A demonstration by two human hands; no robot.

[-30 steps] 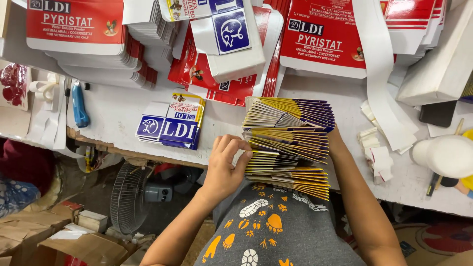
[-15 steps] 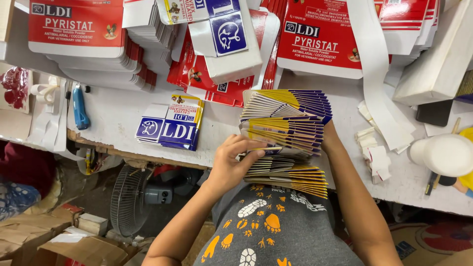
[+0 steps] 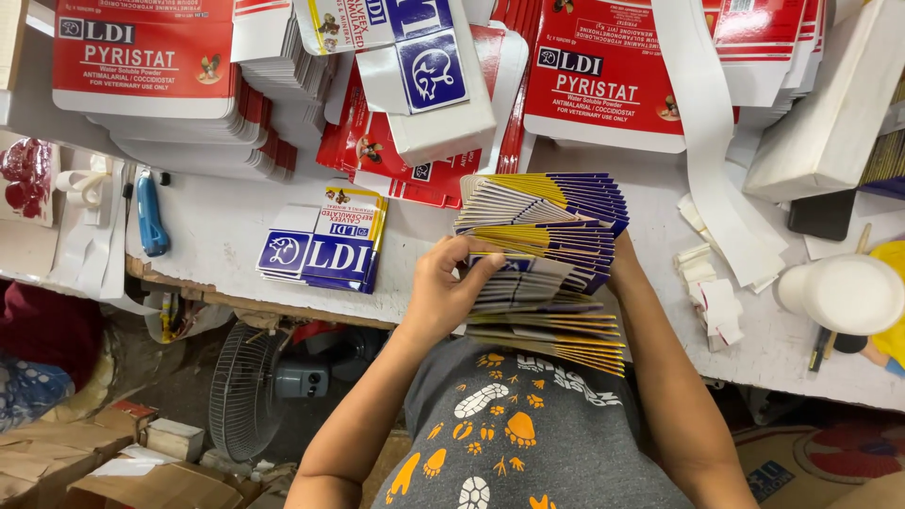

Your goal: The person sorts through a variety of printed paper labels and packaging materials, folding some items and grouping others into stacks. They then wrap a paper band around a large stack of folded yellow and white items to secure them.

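Note:
I hold a thick fanned stack of flat folded cartons, blue, yellow and white, upright at the near edge of the white worktable. My left hand grips the stack's left side, with the fingers pressed in among the middle cartons. My right hand reaches behind the right side of the stack. Only its wrist shows and the fingers are hidden. The lower cartons fan out against my grey printed shirt.
A small pile of blue and white flat cartons lies left of my hand. A blue utility knife lies further left. Stacks of red and white cartons fill the back. A white tub stands right. A fan sits under the table.
The stack has spread and risen slightly. My left hand has shifted from the stack's left edge to its middle, with fingers parting the cartons.

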